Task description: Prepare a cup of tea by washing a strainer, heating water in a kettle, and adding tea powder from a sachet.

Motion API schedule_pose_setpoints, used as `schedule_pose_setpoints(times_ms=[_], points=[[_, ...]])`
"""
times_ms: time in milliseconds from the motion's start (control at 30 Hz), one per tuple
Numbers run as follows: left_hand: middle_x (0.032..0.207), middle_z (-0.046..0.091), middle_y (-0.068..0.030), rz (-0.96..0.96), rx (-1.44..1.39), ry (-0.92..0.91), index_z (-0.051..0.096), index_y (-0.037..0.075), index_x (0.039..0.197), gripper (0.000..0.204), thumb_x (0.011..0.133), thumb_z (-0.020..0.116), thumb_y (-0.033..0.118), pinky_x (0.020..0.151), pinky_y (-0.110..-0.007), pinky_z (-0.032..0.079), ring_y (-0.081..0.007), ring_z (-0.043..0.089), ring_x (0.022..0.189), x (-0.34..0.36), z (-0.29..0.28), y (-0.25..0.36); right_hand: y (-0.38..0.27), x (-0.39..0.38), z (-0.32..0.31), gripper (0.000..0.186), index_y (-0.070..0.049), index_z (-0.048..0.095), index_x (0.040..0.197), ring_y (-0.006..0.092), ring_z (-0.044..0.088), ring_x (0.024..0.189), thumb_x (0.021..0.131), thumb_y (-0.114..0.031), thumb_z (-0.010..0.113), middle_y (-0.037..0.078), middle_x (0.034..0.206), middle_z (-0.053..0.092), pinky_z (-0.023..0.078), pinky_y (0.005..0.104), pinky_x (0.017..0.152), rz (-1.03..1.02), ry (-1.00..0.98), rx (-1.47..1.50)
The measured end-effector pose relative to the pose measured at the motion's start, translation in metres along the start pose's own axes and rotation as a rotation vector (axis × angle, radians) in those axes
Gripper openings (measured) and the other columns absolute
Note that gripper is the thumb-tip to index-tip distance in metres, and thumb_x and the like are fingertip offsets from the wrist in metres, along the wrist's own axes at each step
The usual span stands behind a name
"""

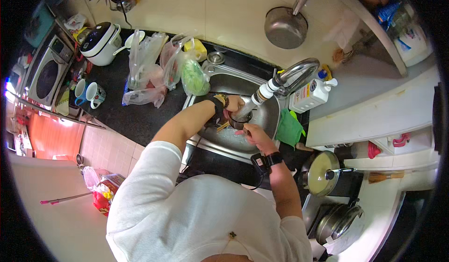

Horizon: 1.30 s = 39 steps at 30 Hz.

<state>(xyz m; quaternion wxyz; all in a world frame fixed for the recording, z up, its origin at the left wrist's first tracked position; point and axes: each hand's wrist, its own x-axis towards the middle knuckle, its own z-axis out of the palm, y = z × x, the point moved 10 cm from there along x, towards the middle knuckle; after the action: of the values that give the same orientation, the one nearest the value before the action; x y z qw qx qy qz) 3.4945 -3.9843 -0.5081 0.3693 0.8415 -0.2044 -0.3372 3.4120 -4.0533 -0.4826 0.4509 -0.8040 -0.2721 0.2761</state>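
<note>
- hands over the sink [220, 142]: both meet above the steel basin, just under the curved tap [299, 71].
- left hand [232, 104] is curled around the rim of a small dark bowl [239, 120], gripping it near the tap's white nozzle; a wristband and watch sit on that wrist.
- right hand [256, 135] is closed in a loose fist just beside the bowl, fingers pointed into it (what it grips, if anything, i cannot tell); a black band sits on that wrist.
- thin sticks, likely chopsticks [222, 127], poke out to the left of the bowl, below the left hand.
- green cloth [288, 128] hangs over the right edge of the sink.
- white pump bottle [312, 94] stands behind the tap, near the wall.
- plastic bags [154, 70] crowd the dark counter left of the sink, one holding something green [194, 77].
- two mugs [90, 93] and a white rice cooker [99, 43] sit farther left, well apart from the sink.
- steel pan [285, 27] hangs on the wall above.
- lidded pot [323, 173] stands to the right, near the right forearm.
</note>
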Motion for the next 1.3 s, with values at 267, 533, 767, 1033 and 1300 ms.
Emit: schedule_pose_setpoints(times_ms=[267,533,767,1033,1300], points=[[0.067,0.061,-0.0123,0.463,0.915,-0.029,0.065,0.012,0.074,0.015,0.062,0.06,0.019,0.061,-0.039,0.048,-0.0319,0.06,0.068,-0.038,0.039,0.092,-0.007,0.001,0.021,0.016,-0.001,0.038,0.066,0.0173,0.047,0.061,0.079,-0.008,0.044,0.007,0.061,0.043,0.035,0.0283,0.052,0.175,-0.039,0.38],[0.062,0.06,-0.013,0.063,0.139,0.185,0.064,0.003,0.069,0.034,0.068,0.063,0.037,0.055,-0.037,0.044,-0.0257,0.058,0.058,-0.008,-0.01,-0.013,-0.005,-0.001,0.006,0.033,-0.01,0.039,0.059,0.0049,0.027,0.04,0.088,-0.024,0.038,-0.004,0.048,0.03,0.026,0.0219,0.039,-0.143,0.284,0.193],[0.12,0.04,-0.0174,-0.041,-0.588,1.122,0.022,0.003,0.129,0.059,0.083,0.048,0.028,0.088,-0.034,0.038,-0.0278,0.045,0.105,-0.03,0.037,-0.048,-0.015,0.012,-0.009,0.024,-0.006,0.046,0.074,0.0089,0.035,0.042,0.088,-0.025,0.039,-0.001,0.053,0.038,0.025,0.0244,0.039,-0.152,0.534,0.128],[0.114,0.048,-0.0243,0.053,-0.128,0.573,0.023,0.01,0.131,0.068,0.079,0.053,0.043,0.084,-0.038,0.041,-0.0357,0.051,0.098,-0.067,0.017,-0.009,0.019,-0.003,0.029,0.026,-0.006,0.048,0.083,0.0028,0.026,0.037,0.089,-0.029,0.037,0.02,0.094,0.056,0.023,0.0144,0.035,0.407,-0.025,1.293],[0.087,0.058,-0.0109,-0.262,-1.594,0.545,0.055,-0.001,0.097,0.049,0.086,0.035,0.043,0.07,-0.034,0.044,-0.0221,0.056,0.079,-0.005,0.063,-0.109,0.01,0.006,0.049,0.028,-0.011,0.044,0.069,0.0035,0.023,0.037,0.09,-0.029,0.039,0.016,0.085,0.057,0.02,0.0163,0.033,0.456,-0.132,1.306]])
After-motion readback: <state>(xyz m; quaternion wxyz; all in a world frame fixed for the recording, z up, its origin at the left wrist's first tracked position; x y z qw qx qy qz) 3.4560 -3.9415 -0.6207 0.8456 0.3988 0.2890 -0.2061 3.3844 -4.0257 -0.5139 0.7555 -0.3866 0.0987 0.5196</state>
